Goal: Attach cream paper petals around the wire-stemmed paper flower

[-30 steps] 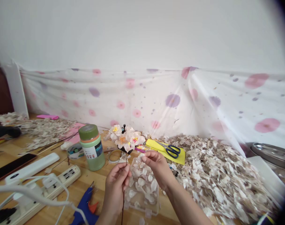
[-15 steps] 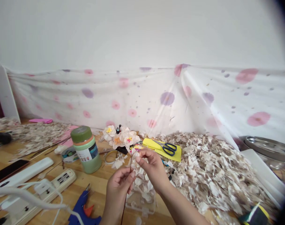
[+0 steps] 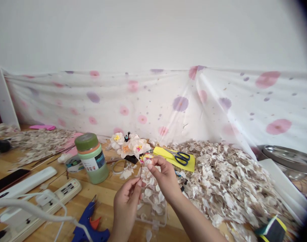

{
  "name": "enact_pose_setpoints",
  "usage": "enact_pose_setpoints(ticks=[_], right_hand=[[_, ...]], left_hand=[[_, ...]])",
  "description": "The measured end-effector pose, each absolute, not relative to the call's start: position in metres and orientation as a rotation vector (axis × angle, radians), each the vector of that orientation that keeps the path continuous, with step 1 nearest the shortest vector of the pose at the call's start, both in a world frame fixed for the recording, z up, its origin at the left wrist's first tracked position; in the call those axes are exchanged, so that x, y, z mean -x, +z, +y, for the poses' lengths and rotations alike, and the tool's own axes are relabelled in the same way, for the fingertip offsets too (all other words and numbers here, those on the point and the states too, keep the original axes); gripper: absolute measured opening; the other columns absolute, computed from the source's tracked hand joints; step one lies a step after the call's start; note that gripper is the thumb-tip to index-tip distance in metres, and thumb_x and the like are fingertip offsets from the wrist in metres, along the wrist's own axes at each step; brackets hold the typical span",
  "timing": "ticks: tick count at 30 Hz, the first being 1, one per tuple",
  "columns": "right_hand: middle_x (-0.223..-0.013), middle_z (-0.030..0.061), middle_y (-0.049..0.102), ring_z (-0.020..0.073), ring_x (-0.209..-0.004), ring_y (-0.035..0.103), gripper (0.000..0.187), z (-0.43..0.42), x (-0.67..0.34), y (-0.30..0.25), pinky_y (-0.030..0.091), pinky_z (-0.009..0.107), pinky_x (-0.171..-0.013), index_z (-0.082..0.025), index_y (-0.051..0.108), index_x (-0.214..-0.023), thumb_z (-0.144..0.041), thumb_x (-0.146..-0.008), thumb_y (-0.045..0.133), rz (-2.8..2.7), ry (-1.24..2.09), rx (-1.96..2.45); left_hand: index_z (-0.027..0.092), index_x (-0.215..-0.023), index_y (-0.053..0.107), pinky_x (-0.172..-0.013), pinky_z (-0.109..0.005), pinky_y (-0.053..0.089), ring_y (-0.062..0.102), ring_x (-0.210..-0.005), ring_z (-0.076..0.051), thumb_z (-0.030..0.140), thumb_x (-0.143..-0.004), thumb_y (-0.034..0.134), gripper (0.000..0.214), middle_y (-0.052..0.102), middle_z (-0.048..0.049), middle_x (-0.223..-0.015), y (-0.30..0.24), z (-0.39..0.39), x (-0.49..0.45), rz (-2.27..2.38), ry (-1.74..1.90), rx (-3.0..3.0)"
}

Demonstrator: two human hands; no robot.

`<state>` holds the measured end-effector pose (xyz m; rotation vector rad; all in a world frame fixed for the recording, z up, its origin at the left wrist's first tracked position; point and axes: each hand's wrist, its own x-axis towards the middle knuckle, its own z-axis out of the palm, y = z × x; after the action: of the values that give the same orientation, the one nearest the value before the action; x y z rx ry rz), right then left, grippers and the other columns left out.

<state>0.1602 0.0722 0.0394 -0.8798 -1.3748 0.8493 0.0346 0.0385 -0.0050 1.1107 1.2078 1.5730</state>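
My left hand (image 3: pixel 129 196) pinches a thin dark stem (image 3: pixel 140 173) held upright between thumb and fingers. At the stem's top sits a small pink and yellow flower centre (image 3: pixel 142 159). My right hand (image 3: pixel 165 176) is closed on a pale petal (image 3: pixel 147 162) against that centre. Just behind stand several finished white artificial flowers (image 3: pixel 133 146) with yellow, orange and pink centres. Below my hands lies a clear plastic box (image 3: pixel 164 219) with loose white petals in it, partly hidden by my fingers and wrists.
A large heap of dried petals (image 3: pixel 226 181) covers the right side. Scissors (image 3: pixel 181 158) rest on yellow paper (image 3: pixel 161 152). To the left are a green jar (image 3: pixel 89 158), a blue glue gun (image 3: pixel 86 222), a power strip (image 3: pixel 70 190) with cables and a phone (image 3: pixel 9 181). Metal lids (image 3: pixel 290 158) sit far right.
My left hand has shifted slightly, and the stem and flower centre have turned a little so more yellow shows. My right hand still holds the petal at the centre.
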Motion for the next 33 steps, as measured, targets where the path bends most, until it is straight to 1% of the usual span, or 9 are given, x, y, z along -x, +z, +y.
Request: enact_pose_setpoints(ticks=[2, 8, 14, 17, 23, 28, 33], right_hand=[[-0.072, -0.0005, 0.053, 0.0161, -0.073, 0.048, 0.018, 0.072, -0.16, 0.04, 0.036, 0.028, -0.073, -0.019, 0.055, -0.069, -0.033, -0.078, 0.061, -1.367, 0.858, 0.877], [-0.072, 0.0, 0.053, 0.0166, -0.073, 0.049, 0.02, 0.07, -0.158, 0.04, 0.037, 0.028, -0.072, -0.02, 0.054, -0.068, -0.035, -0.079, 0.06, -1.388, 0.838, 0.877], [-0.073, 0.0008, 0.056, 0.0175, -0.075, 0.051, 0.016, 0.072, -0.158, 0.04, 0.037, 0.03, -0.075, -0.02, 0.056, -0.068, -0.032, -0.076, 0.063, -1.379, 0.815, 0.886], [-0.074, 0.0015, 0.057, 0.0184, -0.076, 0.052, 0.015, 0.073, -0.158, 0.039, 0.038, 0.031, -0.076, -0.02, 0.057, -0.068, -0.032, -0.076, 0.062, -1.394, 0.782, 0.906], [-0.076, 0.0024, 0.057, 0.0193, -0.079, 0.052, 0.013, 0.074, -0.158, 0.035, 0.038, 0.032, -0.076, -0.02, 0.056, -0.069, -0.027, -0.079, 0.059, -1.431, 0.596, 0.953], [-0.079, 0.0031, 0.057, 0.0198, -0.081, 0.051, 0.01, 0.07, -0.158, 0.035, 0.037, 0.032, -0.074, -0.02, 0.055, -0.071, -0.02, -0.081, 0.057, -1.512, 0.379, 1.032], [-0.079, 0.0033, 0.057, 0.0211, -0.083, 0.051, 0.009, 0.068, -0.157, 0.035, 0.038, 0.034, -0.076, -0.021, 0.055, -0.071, -0.019, -0.079, 0.058, -1.519, 0.324, 1.07]], left_hand=[[0.018, -0.077, 0.07, -0.038, -0.022, 0.039, 0.05, -0.042, -0.012, 0.047, -0.063, 0.073, 0.033, 0.069, -0.0028, -0.06, -0.003, 0.038, -0.037, 1.199, 1.589, -1.08], [0.019, -0.07, 0.072, -0.04, -0.022, 0.044, 0.054, -0.042, -0.013, 0.045, -0.059, 0.076, 0.029, 0.071, -0.0038, -0.058, 0.0, 0.037, -0.039, 1.191, 1.571, -1.065], [0.02, -0.074, 0.073, -0.04, -0.02, 0.042, 0.053, -0.043, -0.012, 0.041, -0.066, 0.073, 0.023, 0.07, -0.0017, -0.055, -0.005, 0.037, -0.038, 1.202, 1.574, -1.145], [0.02, -0.074, 0.073, -0.04, -0.02, 0.042, 0.052, -0.042, -0.012, 0.039, -0.067, 0.073, 0.021, 0.069, -0.001, -0.054, -0.007, 0.037, -0.038, 1.219, 1.589, -1.148], [0.02, -0.077, 0.073, -0.04, -0.023, 0.042, 0.053, -0.043, -0.014, 0.041, -0.068, 0.07, 0.023, 0.07, -0.0022, -0.058, -0.011, 0.038, -0.037, 1.258, 1.55, -1.219], [0.022, -0.076, 0.073, -0.044, -0.025, 0.043, 0.055, -0.045, -0.017, 0.039, -0.071, 0.067, 0.019, 0.064, 0.0006, -0.05, -0.013, 0.038, -0.035, 1.386, 1.55, -1.389], [0.022, -0.076, 0.073, -0.05, -0.028, 0.046, 0.06, -0.05, -0.02, 0.038, -0.073, 0.064, 0.018, 0.069, -0.002, -0.057, -0.013, 0.038, -0.034, 1.462, 1.537, -1.528]])
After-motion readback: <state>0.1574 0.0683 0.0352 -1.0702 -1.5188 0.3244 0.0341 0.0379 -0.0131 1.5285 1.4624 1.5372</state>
